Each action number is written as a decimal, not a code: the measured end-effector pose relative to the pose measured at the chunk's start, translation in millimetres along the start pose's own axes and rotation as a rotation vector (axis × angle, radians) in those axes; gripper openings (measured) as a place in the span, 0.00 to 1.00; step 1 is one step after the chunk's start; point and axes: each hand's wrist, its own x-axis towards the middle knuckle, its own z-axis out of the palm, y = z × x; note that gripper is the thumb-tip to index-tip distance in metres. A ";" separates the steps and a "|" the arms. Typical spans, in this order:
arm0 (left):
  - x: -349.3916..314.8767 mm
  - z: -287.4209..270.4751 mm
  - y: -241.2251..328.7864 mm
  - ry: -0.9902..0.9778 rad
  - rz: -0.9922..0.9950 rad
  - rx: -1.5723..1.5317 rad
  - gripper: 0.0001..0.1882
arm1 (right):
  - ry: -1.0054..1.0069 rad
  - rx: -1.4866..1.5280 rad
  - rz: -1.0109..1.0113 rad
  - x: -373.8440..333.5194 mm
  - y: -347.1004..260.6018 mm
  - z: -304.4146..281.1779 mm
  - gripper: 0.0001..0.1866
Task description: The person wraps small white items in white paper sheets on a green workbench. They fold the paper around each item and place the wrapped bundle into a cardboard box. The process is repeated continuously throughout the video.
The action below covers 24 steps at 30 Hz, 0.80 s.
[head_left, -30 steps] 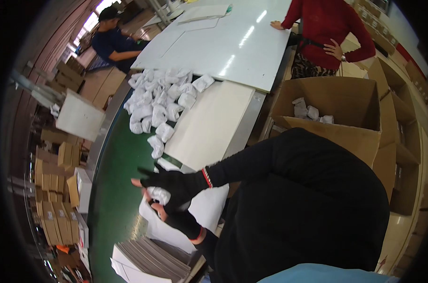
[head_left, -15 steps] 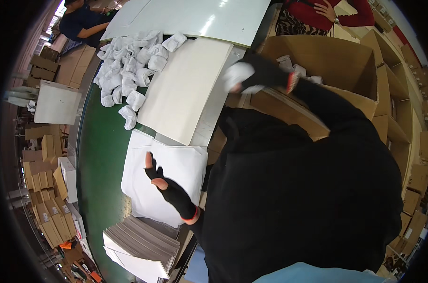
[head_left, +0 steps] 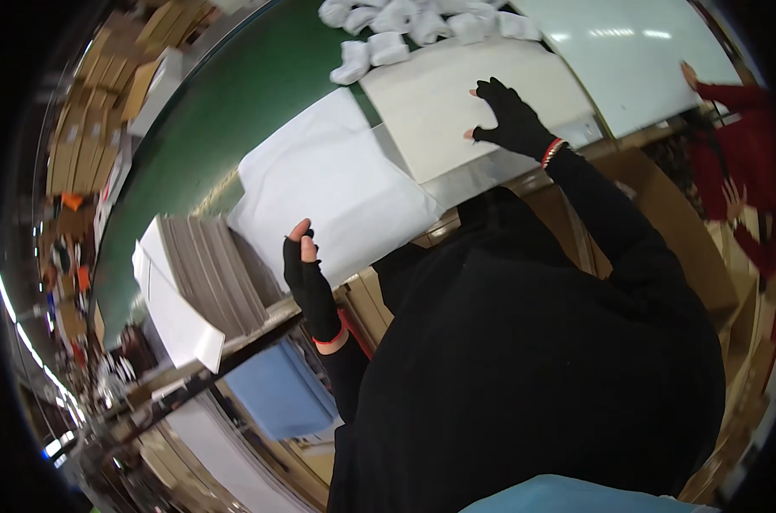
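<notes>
Over the cream board (head_left: 439, 111) my right hand (head_left: 512, 120), in a black fingerless glove, is open and empty, fingers spread. My left hand (head_left: 307, 282), gloved the same way, is at the near edge of the white paper sheets (head_left: 337, 179). Its thumb and a finger point upward, slightly apart, with nothing visible between them; the other fingers are mostly hidden. Beyond the board lie several white paper-wrapped bundles (head_left: 388, 47), cut off by the top of the picture.
Left of the sheets stands a fanned stack of grey-edged cards (head_left: 213, 274). A green tabletop (head_left: 200, 128) runs behind. A person in red (head_left: 738, 154) stands at the right, beside a pale panel (head_left: 619, 64). An open cardboard box (head_left: 679, 231) is at my right; blue material (head_left: 281, 389) is below the table.
The white wrapped bundle is gone from my right hand, which has moved from beside the box to above the board. My view has turned left; my left hand is nearer the sheets' front edge.
</notes>
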 end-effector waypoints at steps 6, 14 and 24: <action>30.2 -69.7 -55.5 0.134 -0.268 -0.241 0.32 | -0.231 -0.218 0.058 -15.7 52.5 73.4 0.54; 115.2 -81.9 38.9 0.075 -0.123 0.046 0.33 | -0.058 -0.183 0.095 -18.6 66.5 88.5 0.26; 69.7 46.0 -51.5 -0.363 0.092 0.341 0.60 | 0.095 0.428 0.164 7.6 16.3 -0.1 0.13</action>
